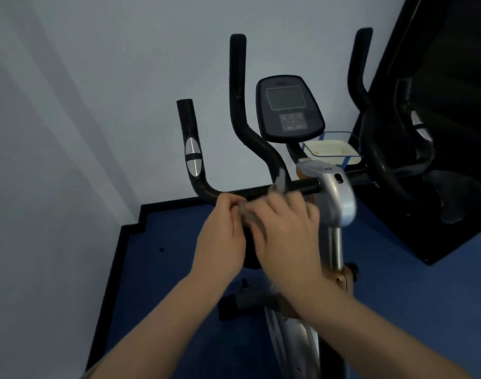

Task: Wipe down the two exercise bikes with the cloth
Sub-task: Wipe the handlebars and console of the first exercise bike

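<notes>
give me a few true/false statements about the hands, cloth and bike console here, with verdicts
1. Both hands, left hand and right hand, meet at the black horizontal handlebar. True.
2. The small grey cloth lies on the blue floor. False: it is held between the hands.
3. The dark oval console screen is lit with numbers. False: it looks blank.
4. A white tray sits behind the console. True.
</notes>
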